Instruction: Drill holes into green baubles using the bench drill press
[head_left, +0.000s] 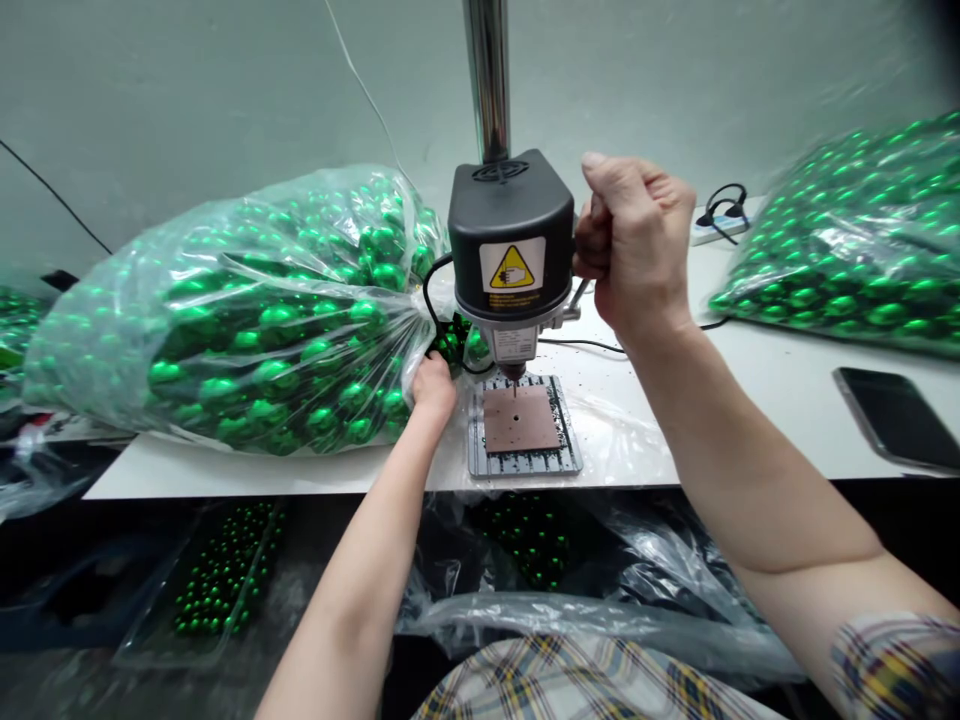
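My right hand (637, 230) is closed around the feed lever of a small black bench drill press (512, 225), at the right of its motor housing. Below the chuck, a thin drill bit (515, 390) points down at a brown square board (517, 425) with a dark hole in it. The board lies on the slotted metal base (480, 464), with green shavings around it. My left hand (435, 385) is at the gathered mouth of a large clear bag (277, 330) of shiny green balls. Some balls (474, 345) show just beyond it; its fingers are mostly hidden.
Another bag of green balls (855, 270) lies at the right, near a power strip (720, 225). A phone (900, 415) rests on the white table (772, 420). Below the edge are a clear bin (217, 580) of green balls and plastic sheeting (600, 615) across my lap.
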